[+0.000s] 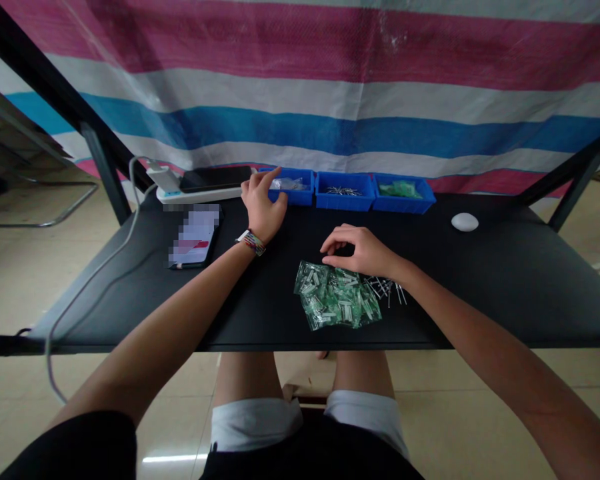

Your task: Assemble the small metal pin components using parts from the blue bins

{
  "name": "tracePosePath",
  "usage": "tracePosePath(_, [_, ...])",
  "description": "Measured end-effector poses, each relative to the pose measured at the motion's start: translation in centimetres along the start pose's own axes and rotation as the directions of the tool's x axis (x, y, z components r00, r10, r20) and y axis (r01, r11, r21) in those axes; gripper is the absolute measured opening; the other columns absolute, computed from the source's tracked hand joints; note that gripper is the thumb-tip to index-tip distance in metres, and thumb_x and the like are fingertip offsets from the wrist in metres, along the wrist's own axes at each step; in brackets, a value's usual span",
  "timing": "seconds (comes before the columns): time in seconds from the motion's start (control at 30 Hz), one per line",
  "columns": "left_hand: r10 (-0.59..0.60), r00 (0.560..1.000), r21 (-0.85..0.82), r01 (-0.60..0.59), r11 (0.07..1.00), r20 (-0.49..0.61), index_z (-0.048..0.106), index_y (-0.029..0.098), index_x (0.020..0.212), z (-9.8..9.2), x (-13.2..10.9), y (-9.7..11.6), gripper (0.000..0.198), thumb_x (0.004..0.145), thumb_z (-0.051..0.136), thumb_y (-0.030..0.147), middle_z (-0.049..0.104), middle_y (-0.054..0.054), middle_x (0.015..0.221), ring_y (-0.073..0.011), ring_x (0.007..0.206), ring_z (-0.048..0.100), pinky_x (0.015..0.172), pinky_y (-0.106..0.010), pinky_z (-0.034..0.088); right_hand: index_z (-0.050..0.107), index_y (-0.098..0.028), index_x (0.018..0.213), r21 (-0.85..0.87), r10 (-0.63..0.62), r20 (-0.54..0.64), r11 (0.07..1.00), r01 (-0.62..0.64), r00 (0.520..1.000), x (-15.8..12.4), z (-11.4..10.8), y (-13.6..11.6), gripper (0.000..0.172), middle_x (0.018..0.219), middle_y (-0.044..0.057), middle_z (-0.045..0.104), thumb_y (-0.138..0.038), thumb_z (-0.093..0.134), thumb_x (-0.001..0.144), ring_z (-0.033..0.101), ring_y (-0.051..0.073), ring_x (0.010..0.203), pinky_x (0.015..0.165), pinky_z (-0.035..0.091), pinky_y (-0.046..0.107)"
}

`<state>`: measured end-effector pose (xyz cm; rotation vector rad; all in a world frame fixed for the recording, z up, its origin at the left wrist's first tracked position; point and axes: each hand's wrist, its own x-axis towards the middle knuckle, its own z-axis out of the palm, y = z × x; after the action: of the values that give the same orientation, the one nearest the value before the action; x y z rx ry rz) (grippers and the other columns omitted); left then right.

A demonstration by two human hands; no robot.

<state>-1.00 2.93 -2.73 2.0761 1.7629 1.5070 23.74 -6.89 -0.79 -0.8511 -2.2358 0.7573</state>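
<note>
My left hand (264,208), with a woven bracelet (251,241) at the wrist, reaches to the left blue bin (300,197). Its thumb and fingers are spread and nothing shows in them. Inside that bin lie clear plastic bags (286,184). My right hand (363,250) hovers at the upper edge of a pile of green-tinted clear packets (341,300) holding small pale pieces. Its fingers are loosely curled, a gap shows between them and the thumb, and I see nothing held. Loose metal pins (387,289), perhaps rivets, lie beside the packets, partly behind my right wrist.
A middle blue bin (344,201) holds metal pins; a right blue bin (405,205) holds green packets. A white oval object (465,222) sits at right. On the left are a lit phone (196,237), a white power strip (205,195) with a dark phone (217,178) on it, and a cable (97,270).
</note>
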Motion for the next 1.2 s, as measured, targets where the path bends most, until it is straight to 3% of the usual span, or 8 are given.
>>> tracePosePath(0.13, [-0.009, 1.000, 0.020, 0.009, 1.000, 0.023, 0.073, 0.028, 0.129, 0.1, -0.5, 0.3, 0.049, 0.082, 0.065, 0.017, 0.063, -0.008, 0.145, -0.0389, 0.137, 0.050, 0.118, -0.057, 0.036, 0.074, -0.019, 0.085, -0.129, -0.033, 0.065, 0.991, 0.042, 0.997, 0.0, 1.1, -0.6, 0.015, 0.083, 0.003, 0.069, -0.028, 0.087, 0.084, 0.061, 0.020, 0.083, 0.081, 0.047, 0.035])
tracePosePath(0.23, [-0.011, 1.000, 0.013, 0.011, 1.000, 0.001, 0.074, 0.026, 0.119, 0.2, -0.4, 0.0, 0.042, 0.080, 0.064, 0.015, 0.062, -0.010, 0.142, -0.0382, 0.134, 0.051, 0.117, -0.057, 0.037, 0.069, -0.019, 0.079, -0.096, -0.055, 0.105, 0.993, 0.066, 0.993, 0.1, 1.6, -0.7, 0.015, 0.083, 0.002, 0.069, -0.018, 0.083, 0.084, 0.059, 0.019, 0.083, 0.081, 0.046, 0.035])
tracePosePath(0.4, [0.010, 0.999, -0.010, -0.010, 1.000, -0.054, 0.071, 0.022, 0.109, 0.2, -0.1, -0.7, 0.028, 0.081, 0.067, 0.017, 0.062, -0.013, 0.136, -0.0370, 0.132, 0.053, 0.117, -0.056, 0.037, 0.065, -0.020, 0.082, 0.204, 0.075, 0.022, 0.976, -0.078, 0.997, 0.4, 1.5, -0.2, 0.011, 0.080, 0.000, 0.066, -0.021, 0.075, 0.088, 0.061, 0.016, 0.076, 0.072, 0.050, 0.032])
tracePosePath(0.5, [0.057, 0.996, -0.097, -0.063, 0.993, -0.061, 0.070, 0.021, 0.103, -0.4, -0.2, 0.0, 0.018, 0.086, 0.068, 0.024, 0.064, -0.013, 0.130, -0.0359, 0.131, 0.054, 0.116, -0.054, 0.038, 0.061, -0.021, 0.085, 0.475, 0.274, -0.095, 0.857, -0.198, 0.957, 0.8, 1.2, 1.0, 0.024, 0.076, -0.002, 0.065, -0.035, 0.080, 0.085, 0.065, 0.015, 0.067, 0.061, 0.053, 0.029])
tracePosePath(0.63, [0.219, 0.947, -0.419, -0.105, 0.902, 0.235, 0.071, 0.020, 0.097, -1.1, -0.8, 1.6, 0.024, 0.101, 0.055, 0.037, 0.073, -0.008, 0.104, -0.0268, 0.105, 0.065, 0.098, -0.041, 0.049, 0.058, -0.021, 0.082, 0.697, 0.466, -0.234, 0.692, -0.187, 0.853, 1.3, 0.5, 2.8, 0.038, 0.076, -0.003, 0.064, -0.040, 0.090, 0.074, 0.073, 0.017, 0.069, 0.067, 0.064, 0.034])
tracePosePath(0.8, [0.229, 0.854, -0.571, 0.094, 0.816, 0.467, 0.070, 0.019, 0.105, -0.6, -1.7, 3.1, 0.030, 0.096, 0.069, 0.047, 0.073, -0.007, 0.102, -0.0219, 0.095, 0.068, 0.084, -0.033, 0.050, 0.057, -0.021, 0.080, 0.793, 0.526, -0.237, 0.590, -0.150, 0.817, 1.6, -0.1, 3.8, 0.039, 0.078, -0.003, 0.067, -0.032, 0.093, 0.070, 0.078, 0.020, 0.078, 0.082, 0.068, 0.037])
tracePosePath(0.93, [0.196, 0.833, -0.615, 0.203, 0.762, 0.517, 0.066, 0.018, 0.111, 0.0, -2.1, 3.4, 0.036, 0.087, 0.080, 0.042, 0.073, -0.005, 0.090, -0.0188, 0.084, 0.068, 0.079, -0.031, 0.049, 0.057, -0.020, 0.083, 0.810, 0.503, -0.206, 0.569, -0.142, 0.839, 1.6, 0.0, 3.9, 0.039, 0.083, -0.002, 0.070, -0.028, 0.092, 0.070, 0.079, 0.021, 0.080, 0.083, 0.068, 0.039])
tracePosePath(1.2, [0.157, 0.805, -0.663, 0.342, 0.666, 0.572, 0.070, 0.016, 0.096, 0.0, -2.0, 3.7, 0.032, 0.082, 0.084, 0.042, 0.068, -0.001, 0.077, -0.0143, 0.071, 0.063, 0.072, -0.028, 0.048, 0.064, -0.020, 0.098, 0.769, 0.502, -0.128, 0.595, -0.234, 0.855, 1.9, -0.4, 4.1, 0.037, 0.081, 0.001, 0.075, -0.039, 0.088, 0.078, 0.078, 0.020, 0.071, 0.072, 0.069, 0.038])
